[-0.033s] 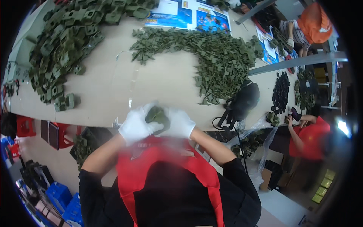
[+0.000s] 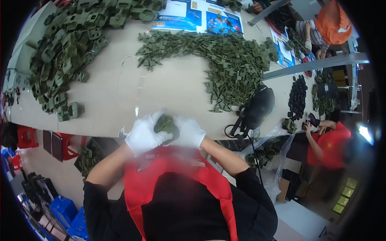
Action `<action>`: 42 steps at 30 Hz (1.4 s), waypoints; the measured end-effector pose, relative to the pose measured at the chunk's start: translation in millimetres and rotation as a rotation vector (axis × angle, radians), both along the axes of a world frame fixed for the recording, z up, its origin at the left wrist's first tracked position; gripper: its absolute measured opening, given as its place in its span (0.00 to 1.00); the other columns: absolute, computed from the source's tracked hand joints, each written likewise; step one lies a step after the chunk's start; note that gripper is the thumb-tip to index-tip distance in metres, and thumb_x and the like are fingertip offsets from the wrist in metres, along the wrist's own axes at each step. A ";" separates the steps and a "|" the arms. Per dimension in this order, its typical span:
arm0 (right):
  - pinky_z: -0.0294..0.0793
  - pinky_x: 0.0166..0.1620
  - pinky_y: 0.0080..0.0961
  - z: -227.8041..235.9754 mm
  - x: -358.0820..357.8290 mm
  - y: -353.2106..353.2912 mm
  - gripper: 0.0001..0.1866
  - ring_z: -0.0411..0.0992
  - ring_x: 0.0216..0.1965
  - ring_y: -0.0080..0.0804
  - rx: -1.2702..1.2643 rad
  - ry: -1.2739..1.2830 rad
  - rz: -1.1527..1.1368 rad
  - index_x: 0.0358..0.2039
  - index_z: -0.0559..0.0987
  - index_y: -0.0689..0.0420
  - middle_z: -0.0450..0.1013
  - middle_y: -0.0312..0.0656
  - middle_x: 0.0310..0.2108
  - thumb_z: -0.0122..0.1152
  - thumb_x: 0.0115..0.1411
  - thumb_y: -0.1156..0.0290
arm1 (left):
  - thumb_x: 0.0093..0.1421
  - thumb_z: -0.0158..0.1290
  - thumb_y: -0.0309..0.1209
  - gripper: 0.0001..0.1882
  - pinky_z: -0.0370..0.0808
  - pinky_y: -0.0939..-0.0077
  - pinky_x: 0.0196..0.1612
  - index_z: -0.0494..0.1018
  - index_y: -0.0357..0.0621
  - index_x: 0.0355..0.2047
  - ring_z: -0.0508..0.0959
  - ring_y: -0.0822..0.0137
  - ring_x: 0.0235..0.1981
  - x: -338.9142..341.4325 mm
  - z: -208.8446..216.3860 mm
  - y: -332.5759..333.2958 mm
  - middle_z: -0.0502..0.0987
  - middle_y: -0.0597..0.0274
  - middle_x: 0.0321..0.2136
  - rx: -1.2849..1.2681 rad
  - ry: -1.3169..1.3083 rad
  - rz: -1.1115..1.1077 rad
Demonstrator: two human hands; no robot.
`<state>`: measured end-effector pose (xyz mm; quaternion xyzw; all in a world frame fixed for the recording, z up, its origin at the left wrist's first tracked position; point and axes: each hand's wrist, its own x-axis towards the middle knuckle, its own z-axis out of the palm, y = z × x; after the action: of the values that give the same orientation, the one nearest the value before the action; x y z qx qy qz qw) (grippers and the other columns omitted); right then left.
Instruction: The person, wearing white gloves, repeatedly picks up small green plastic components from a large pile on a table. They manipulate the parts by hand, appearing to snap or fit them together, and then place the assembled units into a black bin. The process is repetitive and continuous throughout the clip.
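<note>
Both hands wear white gloves and meet at the near edge of the table. Between them is a dark green moulded plastic part, rounded and palm-sized; its exact kind I cannot make out. My left hand wraps its left side, with fingers curled below it. Pressed against its right side is my right hand, closed, its fingertips partly hidden. Beyond them on the table spreads a pile of small flat green plastic pieces. Larger hollow green housings are heaped at the left, two of them close to the near edge.
A black object with loops and a cord lies right of my hands, near a clear plastic bag. Printed blue sheets lie at the back. A metal bar crosses at right, near black pieces and a co-worker in red.
</note>
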<state>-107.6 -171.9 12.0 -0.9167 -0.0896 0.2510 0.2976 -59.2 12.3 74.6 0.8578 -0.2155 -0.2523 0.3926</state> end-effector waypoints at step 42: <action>0.65 0.59 0.35 -59.6 116.9 70.8 0.45 0.65 0.58 0.47 0.340 0.289 -0.150 0.65 0.59 0.56 0.65 0.56 0.58 0.66 0.51 0.51 | 0.55 0.59 0.29 0.23 0.76 0.76 0.44 0.69 0.30 0.48 0.75 0.66 0.41 3.4 -217.6 34.5 0.76 0.50 0.40 -0.311 0.237 1.014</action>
<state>9.3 -101.1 -47.6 -0.8122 -0.0187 0.3380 0.4751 -55.9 46.8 -143.0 0.7517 0.2365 -0.0914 0.6088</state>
